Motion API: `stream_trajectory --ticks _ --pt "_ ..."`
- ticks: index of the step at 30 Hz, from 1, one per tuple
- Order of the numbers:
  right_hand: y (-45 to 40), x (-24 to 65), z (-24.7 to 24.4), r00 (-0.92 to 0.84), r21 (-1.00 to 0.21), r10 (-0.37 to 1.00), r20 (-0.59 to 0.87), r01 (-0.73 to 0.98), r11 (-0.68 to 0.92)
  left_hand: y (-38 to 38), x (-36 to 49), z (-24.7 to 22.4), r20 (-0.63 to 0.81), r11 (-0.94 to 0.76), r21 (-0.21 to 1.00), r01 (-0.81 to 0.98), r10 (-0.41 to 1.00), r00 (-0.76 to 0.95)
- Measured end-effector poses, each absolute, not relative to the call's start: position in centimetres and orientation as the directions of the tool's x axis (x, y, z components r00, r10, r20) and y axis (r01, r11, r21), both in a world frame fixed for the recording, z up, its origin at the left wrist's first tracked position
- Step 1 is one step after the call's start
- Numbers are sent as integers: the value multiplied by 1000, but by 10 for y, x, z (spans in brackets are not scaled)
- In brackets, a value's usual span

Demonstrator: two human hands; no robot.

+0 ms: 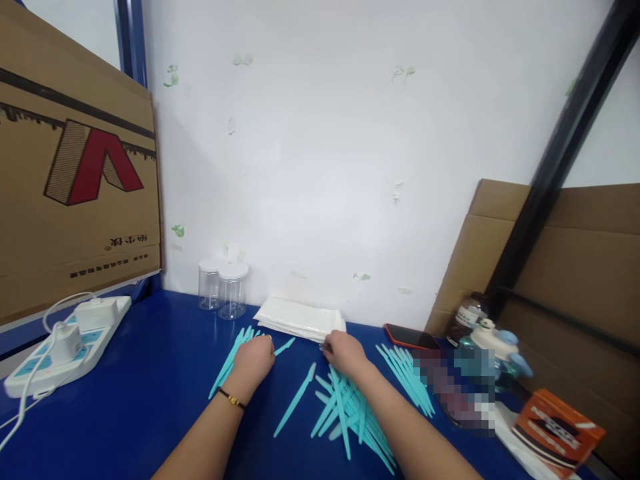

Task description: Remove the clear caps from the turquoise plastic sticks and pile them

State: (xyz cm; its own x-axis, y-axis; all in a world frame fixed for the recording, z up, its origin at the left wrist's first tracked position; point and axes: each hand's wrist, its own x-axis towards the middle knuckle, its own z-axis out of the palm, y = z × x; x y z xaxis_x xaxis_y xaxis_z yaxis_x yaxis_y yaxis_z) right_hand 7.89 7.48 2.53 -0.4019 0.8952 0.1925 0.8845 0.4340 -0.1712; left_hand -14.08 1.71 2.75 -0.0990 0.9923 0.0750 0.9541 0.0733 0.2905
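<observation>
My left hand (254, 363) is closed over a bunch of turquoise eyebrow razors (230, 363) on the left. A single turquoise eyebrow razor (285, 347) sticks out to the right from under its curled fingers. My right hand (345, 352) has its fingers pinched together at the front right corner of a stack of white packets (295, 317); what is between the fingertips is too small to make out. Below the right wrist lies a loose heap of turquoise razors (343, 413). One separate razor (295, 400) rests between my arms.
A row of razors (407, 377) lies right of my forearm, near a phone (410, 335). Two clear lidded jars (233, 293) stand by the wall. A power strip (70, 347) is at left; a teapot (490, 353), dark bottle (467, 317) and orange box (557, 430) stand at right.
</observation>
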Motion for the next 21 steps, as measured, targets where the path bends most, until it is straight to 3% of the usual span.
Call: stream_trajectory --ticks 6,10,13,15,17,19,21 --pt "84 60 20 -397 -188 896 202 882 433 18 -141 24 85 42 344 938 993 -76" --pt "86 68 31 -368 -322 898 242 842 432 20 -144 25 93 -8 410 912 995 -33" --pt "79 88 40 -336 -487 907 254 766 420 21 -141 24 100 -85 551 830 994 35" --pt "69 106 41 -302 -751 924 236 547 370 21 -134 23 103 -145 675 723 989 102" --pt "58 124 39 -271 -950 942 200 181 253 19 -125 23 96 -192 763 617 978 185" --pt "47 138 36 -267 -987 952 153 -81 136 15 -117 25 91 -225 812 538 960 265" --pt "39 149 34 -269 -982 958 96 -185 46 10 -111 28 93 -245 838 488 945 315"
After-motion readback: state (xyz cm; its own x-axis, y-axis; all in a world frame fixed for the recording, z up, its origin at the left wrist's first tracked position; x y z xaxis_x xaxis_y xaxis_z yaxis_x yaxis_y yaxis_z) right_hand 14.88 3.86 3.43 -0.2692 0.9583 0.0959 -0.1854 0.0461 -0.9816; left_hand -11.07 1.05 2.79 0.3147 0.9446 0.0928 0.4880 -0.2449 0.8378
